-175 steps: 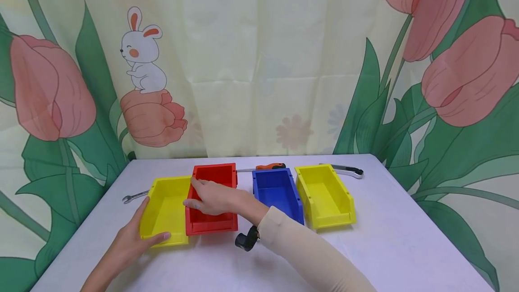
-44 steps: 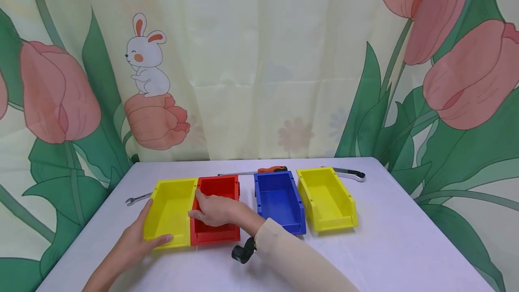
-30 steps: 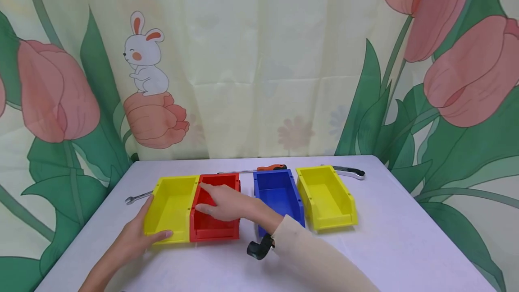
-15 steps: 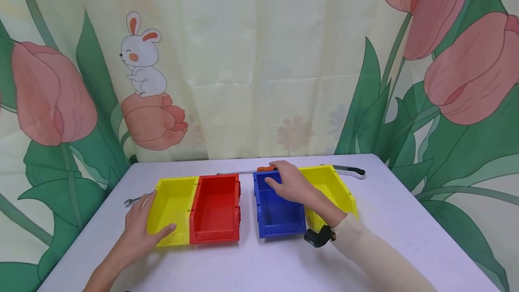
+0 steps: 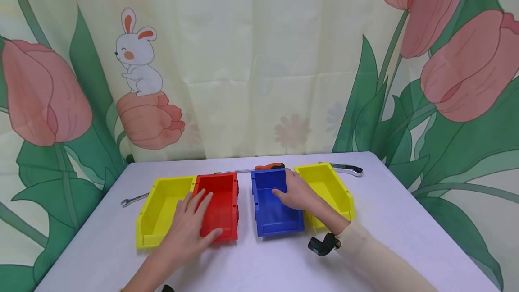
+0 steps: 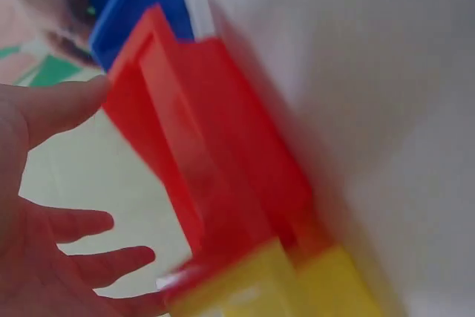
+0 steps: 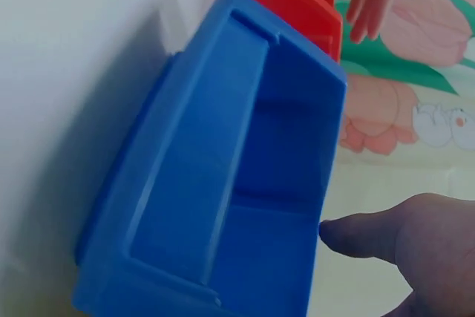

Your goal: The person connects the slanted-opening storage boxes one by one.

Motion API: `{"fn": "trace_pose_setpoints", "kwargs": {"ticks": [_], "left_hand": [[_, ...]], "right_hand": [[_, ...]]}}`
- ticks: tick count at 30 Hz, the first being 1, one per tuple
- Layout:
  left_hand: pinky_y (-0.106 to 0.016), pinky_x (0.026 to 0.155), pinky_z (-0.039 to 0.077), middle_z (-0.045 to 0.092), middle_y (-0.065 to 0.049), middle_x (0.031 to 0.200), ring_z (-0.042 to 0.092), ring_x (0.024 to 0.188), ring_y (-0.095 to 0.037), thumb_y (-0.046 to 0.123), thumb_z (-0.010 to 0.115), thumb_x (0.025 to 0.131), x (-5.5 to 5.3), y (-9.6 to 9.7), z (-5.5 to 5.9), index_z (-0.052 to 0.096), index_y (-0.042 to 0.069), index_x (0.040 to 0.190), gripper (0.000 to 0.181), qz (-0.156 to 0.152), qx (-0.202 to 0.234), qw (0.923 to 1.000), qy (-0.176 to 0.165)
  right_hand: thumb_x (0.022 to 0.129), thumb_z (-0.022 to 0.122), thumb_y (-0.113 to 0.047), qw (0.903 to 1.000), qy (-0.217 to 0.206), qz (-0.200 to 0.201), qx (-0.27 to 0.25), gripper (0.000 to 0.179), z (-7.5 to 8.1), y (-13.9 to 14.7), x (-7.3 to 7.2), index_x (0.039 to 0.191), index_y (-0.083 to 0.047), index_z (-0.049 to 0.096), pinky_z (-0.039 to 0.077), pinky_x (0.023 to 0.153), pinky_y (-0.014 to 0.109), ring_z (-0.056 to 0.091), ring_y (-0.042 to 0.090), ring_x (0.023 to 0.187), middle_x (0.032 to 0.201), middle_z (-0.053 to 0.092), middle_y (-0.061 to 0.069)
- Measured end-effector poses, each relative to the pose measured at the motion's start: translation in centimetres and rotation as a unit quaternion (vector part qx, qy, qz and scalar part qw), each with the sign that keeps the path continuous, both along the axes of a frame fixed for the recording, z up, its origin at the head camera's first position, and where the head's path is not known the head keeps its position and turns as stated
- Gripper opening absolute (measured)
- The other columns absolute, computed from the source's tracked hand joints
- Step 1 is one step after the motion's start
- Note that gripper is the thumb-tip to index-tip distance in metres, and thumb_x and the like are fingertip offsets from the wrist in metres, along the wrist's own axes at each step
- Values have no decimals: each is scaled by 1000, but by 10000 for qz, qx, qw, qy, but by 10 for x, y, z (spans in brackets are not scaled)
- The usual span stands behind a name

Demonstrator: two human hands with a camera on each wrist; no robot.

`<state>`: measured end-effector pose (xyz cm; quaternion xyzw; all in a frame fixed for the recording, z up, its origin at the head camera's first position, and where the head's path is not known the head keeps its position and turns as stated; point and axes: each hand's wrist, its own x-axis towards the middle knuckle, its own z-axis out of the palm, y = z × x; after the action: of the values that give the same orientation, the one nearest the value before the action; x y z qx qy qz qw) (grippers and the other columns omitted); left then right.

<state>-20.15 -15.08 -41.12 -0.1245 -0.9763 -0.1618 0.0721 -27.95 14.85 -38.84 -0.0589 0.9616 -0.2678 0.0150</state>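
Two shallow plastic bins, one yellow [image 5: 164,211] and one red [image 5: 220,202], stand side by side on the left, their walls close together. My left hand [image 5: 188,226] is over the red bin with its fingers spread, thumb towards the front rim. In the left wrist view nothing lies between its fingers. To the right stands a blue bin [image 5: 273,215], apart from the red one. At its right wall is my right hand [image 5: 300,193], with the thumb reaching over the opening and fingertips by the wall's far end. A second yellow bin [image 5: 330,193] stands beside it, partly behind my wrist.
An open-ended wrench [image 5: 131,200] lies left of the first yellow bin. Behind the bins are a screwdriver [image 5: 267,166] with an orange and black handle and a metal tool with a black end [image 5: 348,169]. A printed curtain [image 5: 243,80] hangs behind the white table [image 5: 385,220].
My right hand has gone from the red bin to the blue bin's right side. My left hand has left the yellow bin's left side and moved over the red bin. Earlier, the red bin came level with the yellow.
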Motion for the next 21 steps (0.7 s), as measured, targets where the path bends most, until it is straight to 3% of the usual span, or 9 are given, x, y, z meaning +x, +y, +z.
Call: {"fn": "trace_pose_setpoints", "kwargs": {"ticks": [4, 7, 13, 21], "left_hand": [[-80, 126, 15, 41, -19, 167, 29, 157, -50, 40, 92, 78, 2, 14, -11, 41, 12, 162, 102, -43, -213, 9995, -238], [-84, 124, 8, 45, -19, 164, 32, 155, -50, 41, 92, 77, 3, 18, -16, 45, 13, 160, 99, 77, -340, 9991, -249], [-86, 121, 15, 56, -16, 155, 41, 151, -46, 44, 92, 78, 0, 16, -20, 54, 16, 155, 90, 219, -562, 9977, -298], [-86, 120, 20, 59, -11, 154, 44, 149, -43, 49, 89, 79, -3, 13, -26, 57, 18, 153, 87, 242, -499, 9965, -618]], "right_hand": [[101, 72, -29, 9998, -133, -104, -76, 88, -5, -2, 3, 165, 5, 22, 47, 117, 65, 50, 45, 147, 162, 44, 30], [103, 69, -24, 9996, -149, -130, -197, 84, -6, -3, 3, 166, 5, 21, 46, 118, 65, 50, 45, 147, 163, 43, 30], [104, 57, -5, 9996, -218, -99, -125, 69, -3, -1, 1, 163, 9, 23, 46, 118, 63, 53, 43, 143, 161, 45, 31], [94, 58, 13, 9993, -156, -109, -326, 74, -4, 1, 2, 162, 4, 30, 54, 112, 60, 63, 39, 126, 152, 56, 27]]}}
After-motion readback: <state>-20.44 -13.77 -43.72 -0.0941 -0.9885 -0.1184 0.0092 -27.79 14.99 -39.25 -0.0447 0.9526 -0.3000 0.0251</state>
